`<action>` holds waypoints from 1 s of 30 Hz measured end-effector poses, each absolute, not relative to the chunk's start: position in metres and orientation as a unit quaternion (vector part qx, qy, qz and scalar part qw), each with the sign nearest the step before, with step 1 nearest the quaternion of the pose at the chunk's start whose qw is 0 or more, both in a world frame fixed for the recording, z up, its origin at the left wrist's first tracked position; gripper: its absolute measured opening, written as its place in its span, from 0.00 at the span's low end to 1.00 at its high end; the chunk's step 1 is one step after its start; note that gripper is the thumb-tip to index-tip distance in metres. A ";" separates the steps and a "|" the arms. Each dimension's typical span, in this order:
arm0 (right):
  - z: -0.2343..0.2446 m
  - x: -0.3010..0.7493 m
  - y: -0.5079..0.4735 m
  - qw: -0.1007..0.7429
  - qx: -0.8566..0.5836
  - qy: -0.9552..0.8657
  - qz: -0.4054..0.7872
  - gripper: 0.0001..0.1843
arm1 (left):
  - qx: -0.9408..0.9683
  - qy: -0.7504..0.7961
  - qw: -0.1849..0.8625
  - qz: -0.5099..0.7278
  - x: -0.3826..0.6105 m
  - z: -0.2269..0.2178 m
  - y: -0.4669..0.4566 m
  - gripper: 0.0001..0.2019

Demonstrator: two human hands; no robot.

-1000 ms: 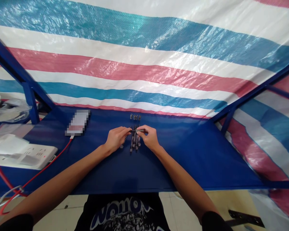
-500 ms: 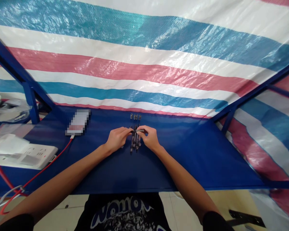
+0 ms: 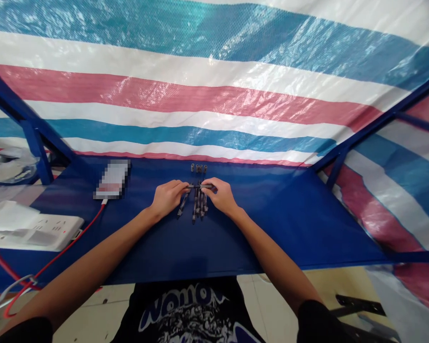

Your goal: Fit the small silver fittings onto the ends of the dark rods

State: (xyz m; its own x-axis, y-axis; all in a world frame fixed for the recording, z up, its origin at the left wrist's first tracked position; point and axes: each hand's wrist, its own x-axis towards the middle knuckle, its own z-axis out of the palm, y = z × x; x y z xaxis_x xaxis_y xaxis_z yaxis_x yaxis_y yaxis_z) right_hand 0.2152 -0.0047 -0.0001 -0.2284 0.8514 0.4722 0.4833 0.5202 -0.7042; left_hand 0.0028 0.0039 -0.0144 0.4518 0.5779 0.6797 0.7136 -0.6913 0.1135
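My left hand (image 3: 169, 196) is closed, thumb and fingers pinching one end of a slim dark pen (image 3: 191, 186). Opposite it, my right hand (image 3: 219, 194) pinches a dark pen piece held level, pointing at the left hand. Whether the two pieces are joined is too small to tell. Under and between the hands lies a bunch of dark pens (image 3: 198, 207) with pale bands, side by side. A single pen (image 3: 183, 206) lies slanted beside my left hand. Just beyond the hands stand several small grey cylinders (image 3: 199, 168), like pen caps, in a row.
All this is on a blue table (image 3: 271, 228). To the left are a blurred-out phone (image 3: 112, 178) on a red cable (image 3: 89, 228) and a white power strip (image 3: 53, 231). A striped plastic sheet (image 3: 200, 100) hangs behind, between blue frame bars (image 3: 368, 126).
My hands have drawn slightly apart, and the slim pen now shows between them. The slanted pen beside my left hand has come into sight. The view has tilted down a little.
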 end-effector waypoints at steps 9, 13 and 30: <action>-0.003 0.220 -0.002 0.410 -0.419 -0.791 0.175 0.05 | -0.851 -0.368 0.089 -0.363 0.003 -0.015 0.004 0.11; -0.002 0.219 -0.003 0.406 -0.422 -0.791 0.178 0.05 | -0.852 -0.360 0.091 -0.368 0.003 -0.014 0.004 0.11; 0.001 0.216 -0.008 0.466 -0.414 -0.754 0.208 0.04 | -0.833 -0.355 0.054 -0.422 0.009 -0.014 -0.004 0.11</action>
